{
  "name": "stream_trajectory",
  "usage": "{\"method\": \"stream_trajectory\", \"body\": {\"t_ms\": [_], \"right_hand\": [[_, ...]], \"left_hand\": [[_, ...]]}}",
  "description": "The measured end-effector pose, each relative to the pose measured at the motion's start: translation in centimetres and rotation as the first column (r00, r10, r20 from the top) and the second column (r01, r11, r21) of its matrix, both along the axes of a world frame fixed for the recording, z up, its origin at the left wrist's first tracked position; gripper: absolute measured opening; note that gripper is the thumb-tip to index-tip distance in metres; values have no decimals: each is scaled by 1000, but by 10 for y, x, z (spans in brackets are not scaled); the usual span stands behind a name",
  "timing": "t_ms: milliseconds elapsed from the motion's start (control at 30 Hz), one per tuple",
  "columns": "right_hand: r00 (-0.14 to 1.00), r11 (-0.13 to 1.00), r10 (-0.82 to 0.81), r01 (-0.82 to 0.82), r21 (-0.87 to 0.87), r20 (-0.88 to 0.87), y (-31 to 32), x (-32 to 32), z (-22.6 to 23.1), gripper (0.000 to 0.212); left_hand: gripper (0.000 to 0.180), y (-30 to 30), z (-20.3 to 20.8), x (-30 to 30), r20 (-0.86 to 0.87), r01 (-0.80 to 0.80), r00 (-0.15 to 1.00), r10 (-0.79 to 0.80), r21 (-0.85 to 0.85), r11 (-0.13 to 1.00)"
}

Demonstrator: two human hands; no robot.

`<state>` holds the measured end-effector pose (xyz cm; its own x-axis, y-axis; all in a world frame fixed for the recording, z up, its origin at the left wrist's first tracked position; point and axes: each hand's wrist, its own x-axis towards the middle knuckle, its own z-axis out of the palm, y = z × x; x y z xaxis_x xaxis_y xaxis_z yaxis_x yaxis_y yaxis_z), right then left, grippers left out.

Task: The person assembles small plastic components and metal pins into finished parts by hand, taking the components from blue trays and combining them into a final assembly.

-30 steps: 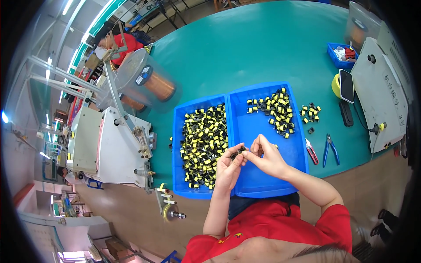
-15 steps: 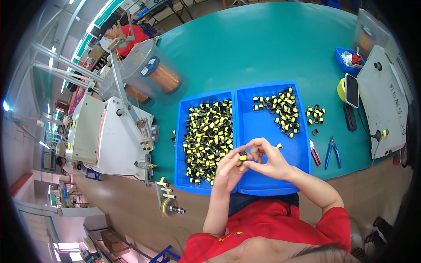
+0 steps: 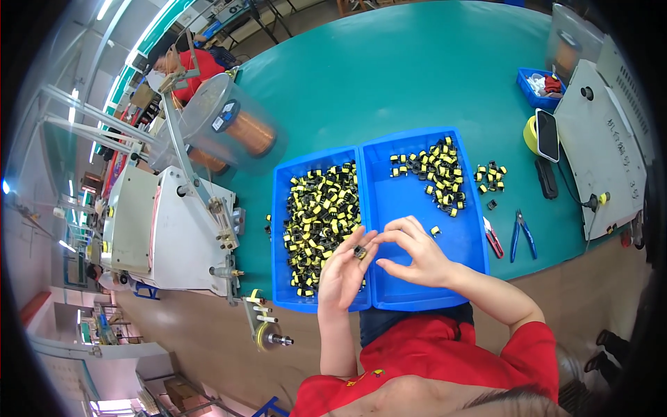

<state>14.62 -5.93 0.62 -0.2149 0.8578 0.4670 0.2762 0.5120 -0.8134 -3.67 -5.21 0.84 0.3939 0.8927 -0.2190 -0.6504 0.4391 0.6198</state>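
Note:
A small transformer coil [image 3: 359,251], black with yellow tape, lies against the fingers of my left hand [image 3: 338,279], which holds it over the divide between two blue trays. My right hand [image 3: 425,258] is just beside it, thumb and fingers apart with nothing between them; its fingertips are close to my left fingertips. Below my left hand, the left blue tray [image 3: 279,229] is heaped with the same coils. The right blue tray [image 3: 389,215] has a looser group of coils [image 3: 441,174] toward its far right, and a single coil [image 3: 435,231] lies near my right hand.
Right of the trays are loose coils [image 3: 490,177], red-handled snips [image 3: 493,238], blue-handled cutters [image 3: 522,236] and a phone [image 3: 547,135] against a yellow roll. A grey machine box [image 3: 611,153] stands far right. Left are a winding machine [image 3: 191,222] and copper wire spools [image 3: 250,132]. Another person [image 3: 198,73] sits beyond.
My right thumb and fingers have come off the coil and spread apart. The coil stays with my left hand, which has turned more open. The whole view has shifted slightly.

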Motion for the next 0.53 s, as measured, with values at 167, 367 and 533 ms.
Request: {"method": "stream_trajectory", "body": {"t_ms": [167, 367, 533], "right_hand": [[994, 995, -76, 70, 77, 76, 1, 1, 0, 35], [996, 998, -58, 55, 37, 74, 1, 2, -2, 32], [999, 998, -38, 36, 54, 39, 1, 3, -3, 32]], "left_hand": [[42, -2, -2, 16, -6, 101, 995, -102, -61, 993], [44, -5, 1, 23, 37, 157, 987, -155, -67, 985], [45, -9, -2, 19, 4, 122, 993, -122, -25, 992]]}}
